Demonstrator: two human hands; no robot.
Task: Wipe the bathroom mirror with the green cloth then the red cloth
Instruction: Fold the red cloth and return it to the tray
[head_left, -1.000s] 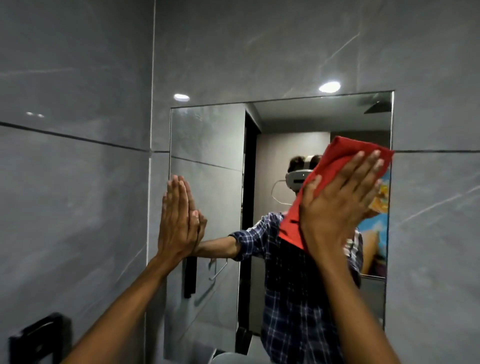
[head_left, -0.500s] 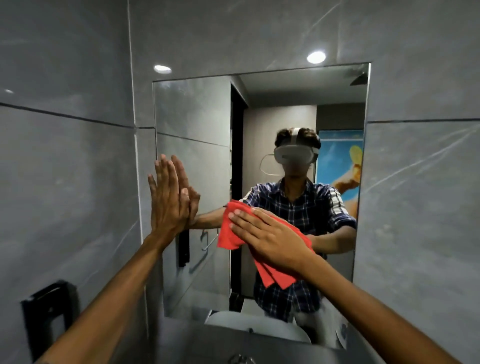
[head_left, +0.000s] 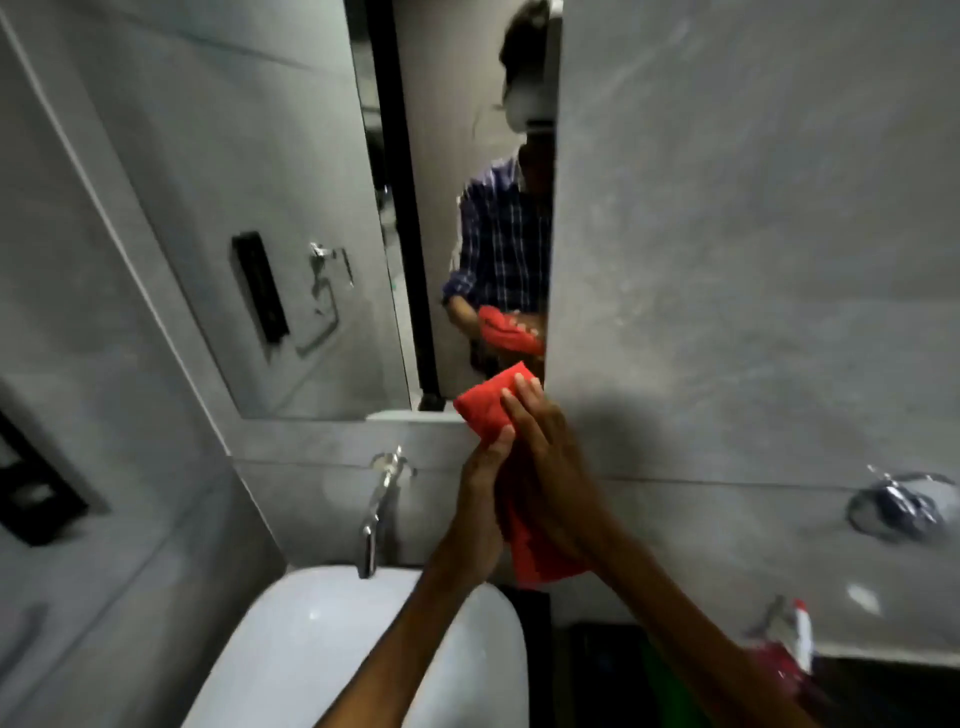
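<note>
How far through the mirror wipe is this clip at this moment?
Late stage, it seems. The red cloth is the one in use, so the green-cloth pass looks finished; no green cloth is clearly visible. Both the left hand and right hand grip it at the mirror's bottom right corner, above the basin. Whether any glass remains unwiped cannot be judged through the blur.

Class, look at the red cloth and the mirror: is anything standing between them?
Nothing visible does. Both hands, left hand and right hand, hold the red cloth at the mirror's lower right corner, above the tap.
</note>
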